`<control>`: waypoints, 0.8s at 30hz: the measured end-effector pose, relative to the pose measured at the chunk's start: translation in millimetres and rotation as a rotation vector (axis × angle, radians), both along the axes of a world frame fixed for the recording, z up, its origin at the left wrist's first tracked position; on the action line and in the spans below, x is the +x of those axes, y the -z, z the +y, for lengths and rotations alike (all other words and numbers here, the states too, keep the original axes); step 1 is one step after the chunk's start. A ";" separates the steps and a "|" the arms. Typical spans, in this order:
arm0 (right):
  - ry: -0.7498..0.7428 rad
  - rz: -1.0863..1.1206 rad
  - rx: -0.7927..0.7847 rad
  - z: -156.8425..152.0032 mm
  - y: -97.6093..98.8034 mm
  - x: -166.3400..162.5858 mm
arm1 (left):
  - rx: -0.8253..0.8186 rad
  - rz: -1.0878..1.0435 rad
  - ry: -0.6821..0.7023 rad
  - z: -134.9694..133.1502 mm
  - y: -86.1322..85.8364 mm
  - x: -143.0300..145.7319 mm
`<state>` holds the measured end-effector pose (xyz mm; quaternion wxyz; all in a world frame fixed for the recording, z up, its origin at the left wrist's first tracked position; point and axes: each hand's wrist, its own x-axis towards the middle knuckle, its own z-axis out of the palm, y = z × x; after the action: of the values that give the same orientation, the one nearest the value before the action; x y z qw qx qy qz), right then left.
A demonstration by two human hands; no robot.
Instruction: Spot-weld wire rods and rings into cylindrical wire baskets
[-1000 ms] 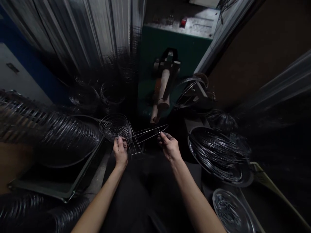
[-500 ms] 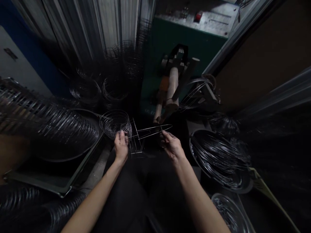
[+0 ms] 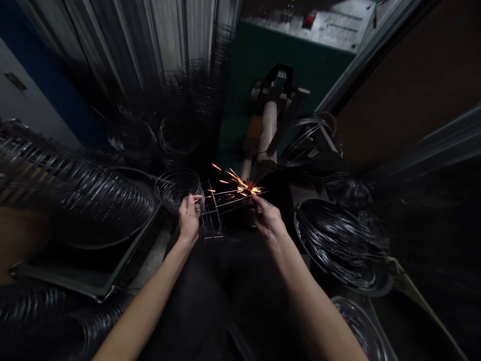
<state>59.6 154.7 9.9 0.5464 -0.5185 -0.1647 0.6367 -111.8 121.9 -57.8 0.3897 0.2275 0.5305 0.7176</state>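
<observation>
Between my hands is a thin metal wire frame [image 3: 213, 213] with several straight cross rods. My left hand [image 3: 189, 218] is closed on its left end. My right hand [image 3: 266, 216] pinches the right end close to the tip of a spot welder [image 3: 267, 135], whose thick pale arms reach down from a green machine body. Orange sparks [image 3: 246, 187] spray leftward from the contact point, just beyond my right fingertips. The exact wire under those fingertips is hard to make out. Behind my left hand stands a stack of wire rings [image 3: 178, 188].
A large heap of wire rings [image 3: 86, 185] lies on the left over a green-edged tray [image 3: 71, 286]. To the right, a round basin [image 3: 379, 291] holds curved wires, and a clear bowl [image 3: 370, 326] sits below it. The green machine cabinet [image 3: 300, 55] stands ahead.
Sparks have burst out at the welder tip, where none showed before. The wire frame's right end has shifted slightly up to the tip; both hands keep their grip.
</observation>
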 end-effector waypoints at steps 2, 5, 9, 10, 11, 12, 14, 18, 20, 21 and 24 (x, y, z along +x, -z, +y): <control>0.031 0.035 -0.031 -2.5 -4.9 -2.9 | -0.002 -0.028 0.004 -0.4 -0.7 0.5; 0.044 0.086 -0.053 -7.7 -7.5 -2.8 | 0.006 -0.052 -0.009 -0.2 -1.9 2.5; 0.036 0.081 -0.039 -16.2 0.8 6.3 | 0.028 -0.094 -0.020 4.0 -3.1 3.8; 0.035 0.067 -0.029 -17.9 3.7 9.5 | 0.031 -0.106 -0.027 5.8 -3.5 3.5; 0.037 0.053 -0.018 -19.4 6.4 12.7 | 0.032 -0.116 -0.036 7.7 -3.9 3.0; 0.041 0.042 -0.009 -20.6 8.7 15.8 | 0.029 -0.126 -0.044 9.6 -4.4 2.4; 0.050 0.040 -0.007 -22.6 12.0 20.9 | 0.019 -0.145 -0.051 12.6 -5.6 1.2; 0.064 0.061 -0.034 -25.7 13.9 26.7 | 0.021 -0.137 -0.059 12.6 -8.5 -0.4; 0.069 0.048 -0.049 -26.8 14.5 30.5 | 0.032 -0.105 -0.058 10.6 -11.1 -1.1; 0.074 0.033 -0.056 -27.9 15.4 33.9 | 0.036 -0.089 -0.054 9.8 -12.8 -1.4; 0.093 -0.097 -0.051 -38.6 22.8 52.4 | 0.036 -0.070 -0.047 9.2 -17.1 -0.3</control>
<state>112.1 116.1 -12.9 0.5534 -0.5696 -0.1506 0.5888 -112.1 131.2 -40.8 0.3868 0.1965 0.5089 0.7435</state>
